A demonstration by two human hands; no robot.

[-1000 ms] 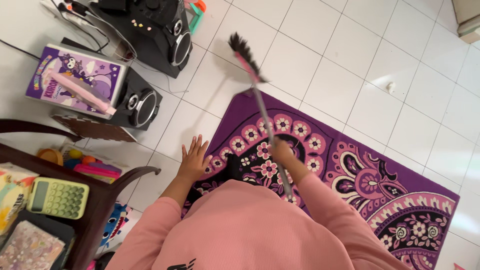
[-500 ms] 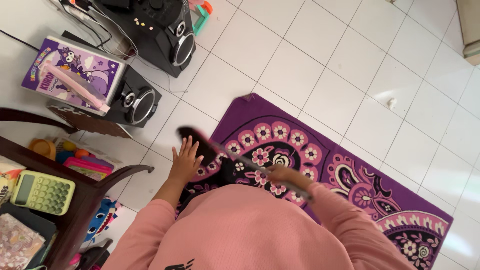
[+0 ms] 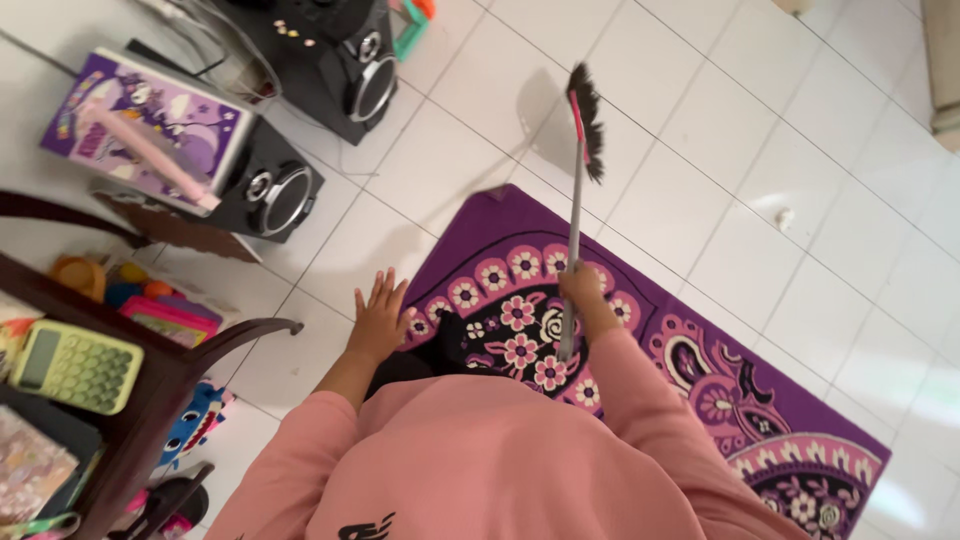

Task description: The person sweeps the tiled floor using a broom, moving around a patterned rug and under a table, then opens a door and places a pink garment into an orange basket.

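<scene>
My right hand (image 3: 583,290) grips the grey handle of a broom (image 3: 574,200), whose dark bristle head with a pink band is raised over the white tiles beyond the rug's far edge. My left hand (image 3: 379,318) is open, fingers spread, hovering over the left edge of a purple patterned rug (image 3: 690,350). Pink sleeves cover both arms.
Two black speakers (image 3: 285,195) stand at the upper left, one bearing a purple box (image 3: 150,130). A dark wooden table (image 3: 150,400) at the left holds a green calculator (image 3: 72,365). Toys lie under it. A small white scrap (image 3: 786,214) lies on the tiles.
The broom swung down low across the rug toward my left hand, then back up; its head now points away over the tiles. My left hand stayed spread at the rug's edge.
</scene>
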